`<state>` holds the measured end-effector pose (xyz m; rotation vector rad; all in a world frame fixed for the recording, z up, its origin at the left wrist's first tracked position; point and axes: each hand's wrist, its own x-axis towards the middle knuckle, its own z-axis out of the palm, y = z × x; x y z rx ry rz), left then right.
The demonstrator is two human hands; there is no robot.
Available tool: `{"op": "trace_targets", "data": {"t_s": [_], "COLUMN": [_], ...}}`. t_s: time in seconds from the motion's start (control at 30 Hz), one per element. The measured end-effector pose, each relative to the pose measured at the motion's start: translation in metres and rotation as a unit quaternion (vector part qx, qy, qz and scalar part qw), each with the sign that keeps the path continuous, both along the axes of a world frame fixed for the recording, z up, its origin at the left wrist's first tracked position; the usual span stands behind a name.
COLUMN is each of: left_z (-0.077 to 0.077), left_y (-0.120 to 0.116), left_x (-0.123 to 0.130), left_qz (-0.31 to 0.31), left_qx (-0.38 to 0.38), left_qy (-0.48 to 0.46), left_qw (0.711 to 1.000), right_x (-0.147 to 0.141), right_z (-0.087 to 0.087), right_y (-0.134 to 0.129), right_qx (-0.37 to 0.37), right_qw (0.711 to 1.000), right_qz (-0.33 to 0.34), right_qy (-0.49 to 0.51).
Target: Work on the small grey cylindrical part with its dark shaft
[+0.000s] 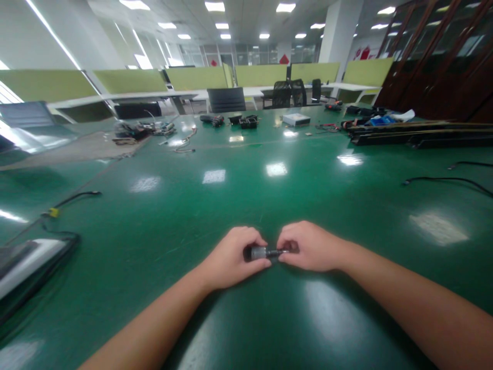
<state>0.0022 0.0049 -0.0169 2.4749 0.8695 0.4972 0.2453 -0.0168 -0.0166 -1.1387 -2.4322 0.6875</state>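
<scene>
A small cylindrical object (259,252), grey and black with a thin dark shaft pointing right, lies between my two hands just above or on the green table (231,205). My left hand (234,257) is curled round its thick end, with thumb and fingers on either side. The fingertips of my right hand (304,246) pinch the thin shaft at the other end. Small details of the object are blurred.
A white-edged device (34,262) with a black cable sits at the left. Cables (447,179) lie at the right. Along the far side are tangled parts (142,131), a white box (296,119) and long black strips (416,134).
</scene>
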Motion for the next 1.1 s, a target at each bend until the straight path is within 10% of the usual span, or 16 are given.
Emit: {"op": "trace_targets", "data": {"t_s": [0.63,1.1], "left_z": [0.001,-0.002], "left_y": [-0.004,-0.001], "left_x": [-0.008,0.010], "left_qz": [0.002,0.017], "left_qx": [-0.005,0.002], "left_qy": [0.006,0.003], "left_qw": [1.000,1.000], "right_x": [0.019,-0.013], "right_z": [0.008,-0.011], "right_y": [0.006,0.000], "right_qx": [-0.082,0.014], "right_qw": [0.996,0.999], "right_qz": [-0.004,-0.009], "right_qy": [-0.028,0.049]}}
